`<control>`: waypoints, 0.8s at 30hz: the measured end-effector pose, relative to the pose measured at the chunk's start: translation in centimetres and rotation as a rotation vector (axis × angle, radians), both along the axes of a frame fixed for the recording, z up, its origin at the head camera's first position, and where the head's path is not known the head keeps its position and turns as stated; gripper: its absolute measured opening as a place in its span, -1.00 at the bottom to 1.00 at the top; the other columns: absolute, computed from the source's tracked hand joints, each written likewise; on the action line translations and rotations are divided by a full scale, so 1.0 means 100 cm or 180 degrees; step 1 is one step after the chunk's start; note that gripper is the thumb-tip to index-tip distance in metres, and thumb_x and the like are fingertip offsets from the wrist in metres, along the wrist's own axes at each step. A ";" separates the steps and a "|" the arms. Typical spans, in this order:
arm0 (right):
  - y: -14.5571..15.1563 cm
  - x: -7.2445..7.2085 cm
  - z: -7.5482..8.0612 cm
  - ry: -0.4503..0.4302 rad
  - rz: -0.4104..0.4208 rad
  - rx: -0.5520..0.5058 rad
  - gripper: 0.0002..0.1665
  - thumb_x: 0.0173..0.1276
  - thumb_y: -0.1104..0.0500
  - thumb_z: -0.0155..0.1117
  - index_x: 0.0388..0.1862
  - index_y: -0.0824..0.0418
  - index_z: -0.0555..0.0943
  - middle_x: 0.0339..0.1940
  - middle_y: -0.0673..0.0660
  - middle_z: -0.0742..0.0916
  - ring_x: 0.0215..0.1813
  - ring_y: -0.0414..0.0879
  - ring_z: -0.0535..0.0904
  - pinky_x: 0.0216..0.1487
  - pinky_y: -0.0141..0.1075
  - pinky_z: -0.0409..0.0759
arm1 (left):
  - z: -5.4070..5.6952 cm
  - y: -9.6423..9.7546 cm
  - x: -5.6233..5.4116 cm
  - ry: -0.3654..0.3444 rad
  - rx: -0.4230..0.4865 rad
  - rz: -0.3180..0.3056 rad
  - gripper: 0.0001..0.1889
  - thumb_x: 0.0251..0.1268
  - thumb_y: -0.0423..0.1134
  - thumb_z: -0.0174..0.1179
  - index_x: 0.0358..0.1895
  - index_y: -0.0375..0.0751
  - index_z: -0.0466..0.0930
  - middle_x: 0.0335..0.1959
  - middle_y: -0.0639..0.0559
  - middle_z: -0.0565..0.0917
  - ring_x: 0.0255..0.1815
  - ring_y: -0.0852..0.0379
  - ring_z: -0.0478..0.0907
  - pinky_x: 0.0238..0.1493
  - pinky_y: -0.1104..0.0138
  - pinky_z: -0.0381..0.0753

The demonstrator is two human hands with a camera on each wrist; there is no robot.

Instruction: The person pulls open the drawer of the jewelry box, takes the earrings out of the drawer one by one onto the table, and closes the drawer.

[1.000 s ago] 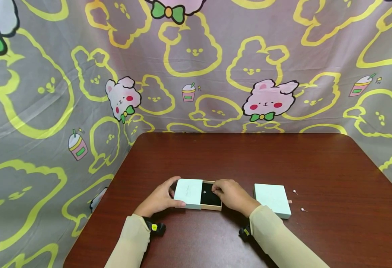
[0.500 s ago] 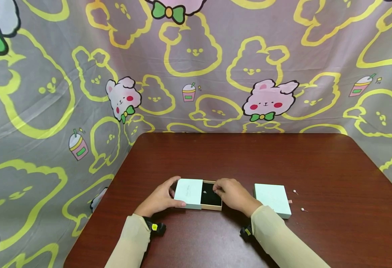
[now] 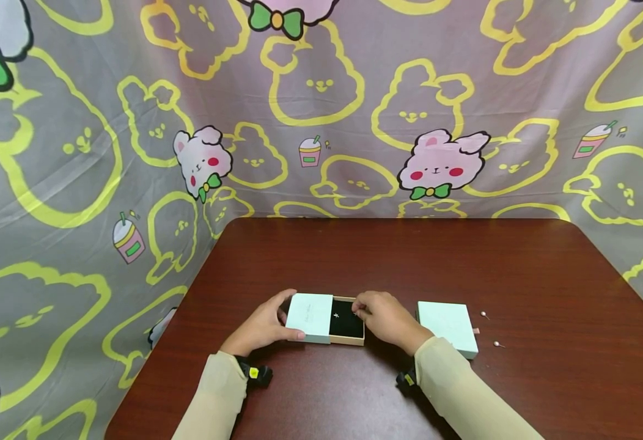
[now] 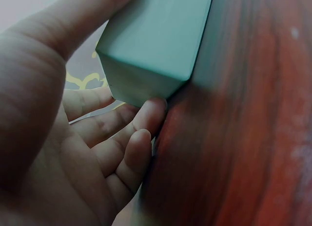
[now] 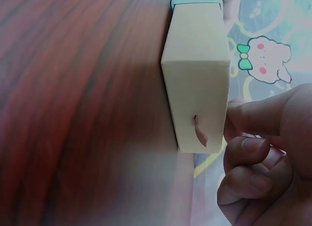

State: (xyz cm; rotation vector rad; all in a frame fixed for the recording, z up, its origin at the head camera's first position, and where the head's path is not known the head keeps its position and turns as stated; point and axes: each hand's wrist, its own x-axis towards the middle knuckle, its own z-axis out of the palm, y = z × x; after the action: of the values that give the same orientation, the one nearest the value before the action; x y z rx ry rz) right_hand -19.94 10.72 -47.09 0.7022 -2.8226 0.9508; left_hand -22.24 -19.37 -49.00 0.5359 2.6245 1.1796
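Observation:
A pale mint jewelry box [image 3: 309, 318] lies on the table, its tan drawer [image 3: 348, 341] slid partly out to the right. My left hand [image 3: 259, 327] grips the sleeve's left end, thumb along the front and fingers behind. Inside the drawer is a black pad [image 3: 345, 327] bearing a small silver star-shaped earring [image 3: 336, 315]. Over the pad's right part, my right hand [image 3: 385, 319] pinches a tiny silver earring, mostly hidden by the fingertips. In the right wrist view, a pink ribbon tab [image 5: 200, 133] hangs from the drawer's end.
A second mint box [image 3: 447, 327], closed, sits right of my right forearm. Beyond it lie two pearl-headed earrings [image 3: 484, 315], one nearer me. The brown table [image 3: 398, 256] is backed by a patterned cloth [image 3: 354, 140].
My right hand has shifted slightly to the right, with the tiny silver earring at its fingertips. The left hand and the box have stayed in place.

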 end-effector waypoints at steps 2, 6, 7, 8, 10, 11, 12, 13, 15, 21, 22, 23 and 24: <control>0.001 0.000 0.000 -0.0004 -0.0008 -0.0002 -0.87 0.32 0.31 0.32 -0.28 0.07 0.67 -0.29 -0.03 0.69 -0.24 -0.24 0.57 -0.19 -0.25 0.55 | 0.000 0.000 0.000 -0.0011 -0.0006 0.0006 0.08 -0.26 0.07 0.61 0.43 -0.09 0.22 -0.30 0.03 0.52 -0.37 0.08 0.48 -0.42 0.22 0.50; 0.002 0.000 0.001 -0.0034 -0.0055 -0.0022 -0.87 0.31 0.32 0.32 -0.28 0.09 0.67 -0.30 -0.07 0.68 -0.26 -0.24 0.56 -0.19 -0.24 0.54 | 0.002 0.001 0.001 -0.0029 -0.0009 0.0018 0.08 -0.25 0.06 0.61 0.43 -0.09 0.22 -0.28 0.04 0.52 -0.36 0.08 0.49 -0.42 0.22 0.50; 0.002 0.000 0.002 -0.0041 -0.0067 -0.0027 -0.87 0.31 0.32 0.32 -0.28 0.09 0.68 -0.31 -0.07 0.68 -0.27 -0.24 0.56 -0.20 -0.24 0.54 | 0.002 0.001 0.001 -0.0032 -0.0013 0.0023 0.07 -0.24 0.06 0.61 0.43 -0.09 0.22 -0.28 0.04 0.52 -0.36 0.08 0.49 -0.42 0.22 0.50; 0.003 0.000 0.002 -0.0047 -0.0074 -0.0043 -0.87 0.31 0.32 0.32 -0.28 0.09 0.68 -0.31 -0.09 0.67 -0.28 -0.24 0.55 -0.21 -0.24 0.53 | 0.002 0.001 0.001 -0.0030 -0.0017 0.0024 0.07 -0.24 0.06 0.61 0.44 -0.09 0.22 -0.28 0.03 0.52 -0.36 0.08 0.48 -0.42 0.23 0.50; 0.003 0.000 0.002 -0.0058 -0.0088 -0.0061 -0.87 0.31 0.33 0.32 -0.29 0.10 0.68 -0.32 -0.11 0.66 -0.30 -0.24 0.54 -0.22 -0.25 0.53 | 0.002 0.001 0.001 -0.0029 -0.0017 0.0017 0.07 -0.24 0.06 0.61 0.44 -0.09 0.22 -0.29 0.03 0.52 -0.36 0.08 0.49 -0.41 0.23 0.50; 0.003 0.001 0.002 -0.0058 -0.0092 -0.0065 -0.87 0.31 0.33 0.32 -0.29 0.10 0.68 -0.33 -0.11 0.66 -0.30 -0.24 0.54 -0.22 -0.25 0.53 | 0.002 0.001 0.001 -0.0032 -0.0017 0.0018 0.07 -0.24 0.06 0.61 0.44 -0.08 0.22 -0.29 0.03 0.52 -0.36 0.08 0.49 -0.41 0.23 0.50; 0.003 0.001 0.003 -0.0048 -0.0093 -0.0059 -0.87 0.31 0.33 0.32 -0.29 0.09 0.68 -0.33 -0.12 0.66 -0.30 -0.25 0.54 -0.22 -0.25 0.53 | 0.002 0.001 0.001 -0.0035 -0.0017 0.0016 0.08 -0.24 0.06 0.61 0.44 -0.08 0.22 -0.30 0.03 0.52 -0.35 0.08 0.49 -0.41 0.23 0.50; 0.004 0.001 0.003 -0.0036 -0.0098 -0.0058 -0.88 0.31 0.33 0.32 -0.29 0.10 0.68 -0.33 -0.11 0.66 -0.31 -0.25 0.54 -0.22 -0.25 0.53 | 0.002 0.001 0.001 -0.0036 -0.0014 0.0015 0.08 -0.24 0.06 0.61 0.44 -0.08 0.22 -0.30 0.03 0.52 -0.35 0.08 0.49 -0.41 0.23 0.50; 0.004 0.001 0.004 -0.0029 -0.0105 -0.0066 -0.88 0.30 0.33 0.32 -0.30 0.10 0.68 -0.34 -0.12 0.65 -0.33 -0.25 0.54 -0.23 -0.25 0.53 | 0.002 0.001 0.001 -0.0043 -0.0010 0.0016 0.08 -0.24 0.06 0.61 0.44 -0.08 0.22 -0.29 0.03 0.52 -0.35 0.08 0.49 -0.41 0.23 0.50; 0.006 0.002 0.005 0.0004 -0.0124 -0.0057 -0.87 0.29 0.33 0.33 -0.31 0.09 0.67 -0.37 -0.13 0.64 -0.36 -0.27 0.51 -0.25 -0.27 0.52 | 0.002 0.001 0.001 -0.0048 0.0011 0.0022 0.08 -0.24 0.06 0.61 0.44 -0.09 0.22 -0.29 0.03 0.52 -0.35 0.07 0.48 -0.41 0.22 0.49; 0.006 0.002 0.005 0.0014 -0.0127 -0.0045 -0.87 0.29 0.33 0.33 -0.31 0.09 0.67 -0.36 -0.12 0.64 -0.36 -0.27 0.51 -0.25 -0.27 0.52 | 0.002 0.001 0.001 -0.0049 0.0012 0.0022 0.08 -0.24 0.06 0.61 0.44 -0.09 0.22 -0.29 0.03 0.52 -0.35 0.07 0.48 -0.41 0.22 0.49; 0.006 0.002 0.005 0.0024 -0.0128 -0.0033 -0.87 0.29 0.33 0.33 -0.31 0.10 0.67 -0.36 -0.10 0.65 -0.35 -0.26 0.51 -0.25 -0.27 0.52 | 0.002 0.001 0.001 -0.0047 0.0012 0.0021 0.07 -0.24 0.06 0.61 0.44 -0.09 0.22 -0.29 0.03 0.52 -0.35 0.08 0.48 -0.41 0.22 0.49; 0.007 0.002 0.005 0.0032 -0.0128 -0.0027 -0.87 0.29 0.34 0.33 -0.31 0.10 0.67 -0.35 -0.09 0.65 -0.34 -0.26 0.51 -0.24 -0.27 0.52 | 0.002 0.001 0.001 -0.0042 0.0009 0.0020 0.08 -0.24 0.06 0.61 0.44 -0.09 0.22 -0.29 0.03 0.52 -0.36 0.08 0.48 -0.41 0.22 0.49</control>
State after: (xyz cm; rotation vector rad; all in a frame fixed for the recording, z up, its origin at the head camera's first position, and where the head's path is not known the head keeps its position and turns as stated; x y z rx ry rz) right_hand -19.71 11.38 -46.56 0.6451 -2.8110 0.9497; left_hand -22.19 -19.29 -48.76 0.5189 2.6158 1.1850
